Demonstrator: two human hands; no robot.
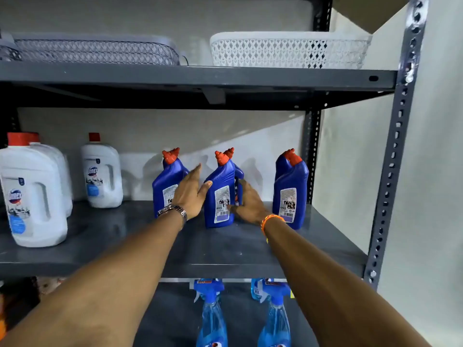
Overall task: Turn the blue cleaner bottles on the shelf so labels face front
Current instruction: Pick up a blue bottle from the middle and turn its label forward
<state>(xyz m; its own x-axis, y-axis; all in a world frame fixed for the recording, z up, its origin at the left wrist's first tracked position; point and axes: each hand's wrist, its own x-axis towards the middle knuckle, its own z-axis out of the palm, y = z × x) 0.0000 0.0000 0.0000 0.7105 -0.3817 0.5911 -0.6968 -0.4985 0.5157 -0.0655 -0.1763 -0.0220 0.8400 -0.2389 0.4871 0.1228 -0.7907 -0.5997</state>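
Observation:
Several blue cleaner bottles with red caps stand on the grey middle shelf point(225, 249). The left bottle point(162, 186), middle bottle point(220, 194) and right bottle point(290, 189) show white barcode labels toward me. Another blue bottle point(239, 172) stands close behind the middle one, mostly hidden. My left hand point(190, 194) is between the left and middle bottles, fingers spread, thumb tip against the middle bottle's shoulder. My right hand point(248, 204) is at the middle bottle's right side, thumb on its label and fingers curled around toward the rear bottle.
White jugs with red caps point(32, 196) point(102, 174) stand at the shelf's left. A grey basket point(95, 51) and a white basket point(288, 51) sit on the upper shelf. Blue spray bottles point(213, 314) point(275, 316) stand below. A perforated steel post point(393, 171) bounds the right side.

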